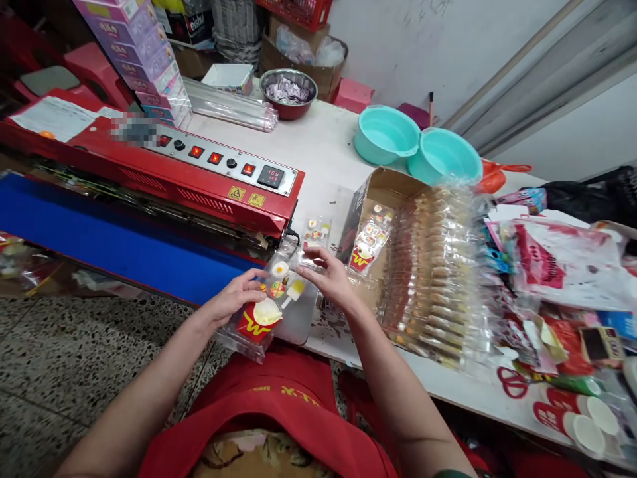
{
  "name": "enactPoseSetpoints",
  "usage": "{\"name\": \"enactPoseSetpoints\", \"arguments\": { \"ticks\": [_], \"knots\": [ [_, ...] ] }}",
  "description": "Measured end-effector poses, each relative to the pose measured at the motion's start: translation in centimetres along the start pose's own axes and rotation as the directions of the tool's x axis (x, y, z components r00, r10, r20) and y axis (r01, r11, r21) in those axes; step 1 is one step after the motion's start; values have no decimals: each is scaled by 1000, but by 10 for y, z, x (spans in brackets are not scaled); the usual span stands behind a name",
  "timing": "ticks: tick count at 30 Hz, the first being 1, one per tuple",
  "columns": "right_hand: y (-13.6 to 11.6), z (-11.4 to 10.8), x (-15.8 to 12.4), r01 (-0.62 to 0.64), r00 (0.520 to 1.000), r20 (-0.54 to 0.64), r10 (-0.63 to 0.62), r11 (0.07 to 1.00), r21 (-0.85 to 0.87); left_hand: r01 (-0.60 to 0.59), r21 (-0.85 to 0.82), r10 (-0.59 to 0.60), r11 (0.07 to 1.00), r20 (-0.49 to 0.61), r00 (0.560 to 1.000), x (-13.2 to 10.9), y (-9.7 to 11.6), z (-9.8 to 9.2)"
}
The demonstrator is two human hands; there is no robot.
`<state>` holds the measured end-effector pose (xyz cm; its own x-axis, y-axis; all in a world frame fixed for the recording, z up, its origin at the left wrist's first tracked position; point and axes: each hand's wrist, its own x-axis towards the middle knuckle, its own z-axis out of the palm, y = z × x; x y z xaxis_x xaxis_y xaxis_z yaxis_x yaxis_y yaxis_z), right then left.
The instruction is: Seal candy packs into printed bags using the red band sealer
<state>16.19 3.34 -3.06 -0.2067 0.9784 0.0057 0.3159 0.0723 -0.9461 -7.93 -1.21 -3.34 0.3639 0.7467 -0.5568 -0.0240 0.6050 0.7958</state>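
Both my hands hold a clear plastic packet of toy food (273, 307) with a red-and-yellow card at its lower end. My left hand (236, 295) grips its left edge, fingers curled. My right hand (329, 279) pinches its upper right edge. The packet hangs just off the table's front edge, right beside the outlet end of a red sealing machine (199, 176) with a blue conveyor belt (109, 242). Another packet (315, 232) lies on the table just beyond my hands.
A cardboard box (373, 199) holds more packets, and a long stack of sealed packets (438, 272) lies to its right. Two teal basins (415, 146), a steel bowl (288, 93), red scissors (515, 384) and mixed packaging crowd the white table (318, 143).
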Motion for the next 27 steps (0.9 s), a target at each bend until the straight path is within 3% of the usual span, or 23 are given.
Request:
{"name": "enactPoseSetpoints", "arguments": {
  "ticks": [2, 4, 6, 7, 9, 13, 15, 21, 24, 27],
  "knots": [
    [9, 5, 2, -38, 996, 73, 44, 996, -78, -45, 241, 77, 970, -123, 989, 3, -4, 2],
    [18, 9, 2, -114, 987, 108, 122, 991, -71, -116, 590, 320, 799, -255, 912, 7, -9, 8],
    [23, 12, 0, -193, 973, 133, 188, 981, 24, -143, 837, 551, 527, -209, 808, 10, -15, 18],
    [25, 12, -2, -225, 967, 141, 212, 971, 84, -151, 898, 610, 414, -150, 778, 12, -18, 24],
    [27, 9, -4, -307, 947, 163, 277, 930, 202, -151, 948, 648, 281, -71, 759, 14, -24, 34],
    [33, -6, -3, -518, 855, 265, 446, 757, 399, -106, 968, 679, 228, -80, 730, 18, -30, 43],
    [39, -13, -2, -559, 827, 336, 451, 729, 396, -93, 971, 676, 222, -85, 732, 19, -31, 43],
    [47, -12, 2, -381, 870, 434, 235, 878, 288, -106, 974, 720, 199, -72, 690, 25, -30, 49],
    [46, -8, 4, -354, 863, 460, 209, 900, 254, -149, 972, 738, 184, -37, 674, 29, -30, 55],
    [44, -3, 4, -289, 882, 430, 195, 943, 165, -146, 974, 727, 173, -26, 687, 33, -30, 61]
  ]
}}
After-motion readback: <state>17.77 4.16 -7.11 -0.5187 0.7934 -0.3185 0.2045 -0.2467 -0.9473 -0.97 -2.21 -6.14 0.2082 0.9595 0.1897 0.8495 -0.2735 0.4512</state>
